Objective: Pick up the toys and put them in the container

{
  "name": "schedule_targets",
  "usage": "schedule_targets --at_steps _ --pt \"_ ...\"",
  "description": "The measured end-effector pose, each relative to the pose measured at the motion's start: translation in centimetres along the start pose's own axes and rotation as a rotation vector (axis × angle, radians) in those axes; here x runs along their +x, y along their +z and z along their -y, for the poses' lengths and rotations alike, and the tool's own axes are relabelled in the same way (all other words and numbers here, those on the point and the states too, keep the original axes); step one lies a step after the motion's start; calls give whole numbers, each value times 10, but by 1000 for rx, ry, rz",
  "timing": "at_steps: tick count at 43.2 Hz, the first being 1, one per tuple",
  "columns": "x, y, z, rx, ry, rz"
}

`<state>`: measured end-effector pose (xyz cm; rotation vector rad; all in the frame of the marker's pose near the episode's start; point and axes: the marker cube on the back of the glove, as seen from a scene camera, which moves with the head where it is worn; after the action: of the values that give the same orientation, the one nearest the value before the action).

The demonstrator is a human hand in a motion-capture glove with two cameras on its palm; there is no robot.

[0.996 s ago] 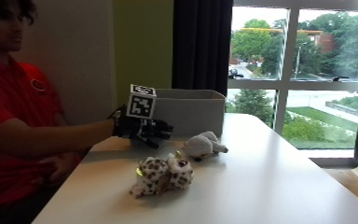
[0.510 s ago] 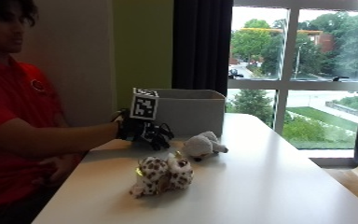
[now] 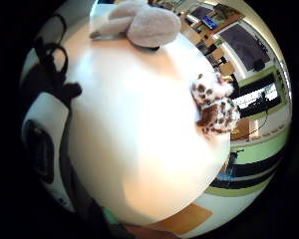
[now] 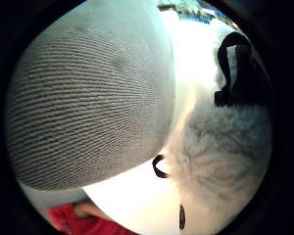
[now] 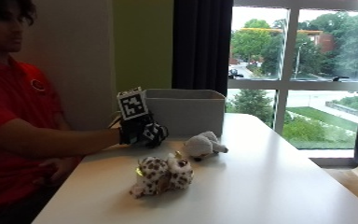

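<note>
Two toys on the table, gloved hand drawn back toward the box

Compared with a second ago, the gloved right hand (image 5: 141, 132) has pulled back toward the person: it then reached out close to the grey toy, and now it sits further from it, low over the table (image 5: 278, 186) in front of the grey fabric container (image 5: 185, 109). Neither toy has moved, and neither has the container.

Going left to right in the outside view: the person in a red shirt sits at the table's 9 o'clock edge, forearm stretched across toward 3 o'clock. The hand holds nothing; its fingers look loosely curled and point toward the grey toy, but their exact set is hard to read. The container stands just behind the hand, at the table's 12 o'clock end, near the wall.

The spotted plush toy (image 5: 161, 174) lies on the table at roughly 5 o'clock from the hand, its long axis running from 8 o'clock up to 2 o'clock, head end at 2 o'clock. The grey plush toy (image 5: 202, 145) lies at 3 o'clock from the hand, near the container's front corner, apart from the spotted one; its long axis runs roughly 9 to 3 o'clock. The thumb-side palm view shows the container's ribbed wall (image 4: 88, 103) close by and pale fur (image 4: 220, 147) beside it.
</note>
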<state>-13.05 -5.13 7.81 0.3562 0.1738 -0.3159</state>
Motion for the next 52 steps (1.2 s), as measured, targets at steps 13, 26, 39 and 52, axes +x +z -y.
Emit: schedule_targets --at_steps 13,26,39,52 --pt "27 -13 0 60 77 148" --pt "44 -54 6 116 99 205" --pt "36 -140 72 209 29 96" --pt "-35 -179 143 227 -51 123"
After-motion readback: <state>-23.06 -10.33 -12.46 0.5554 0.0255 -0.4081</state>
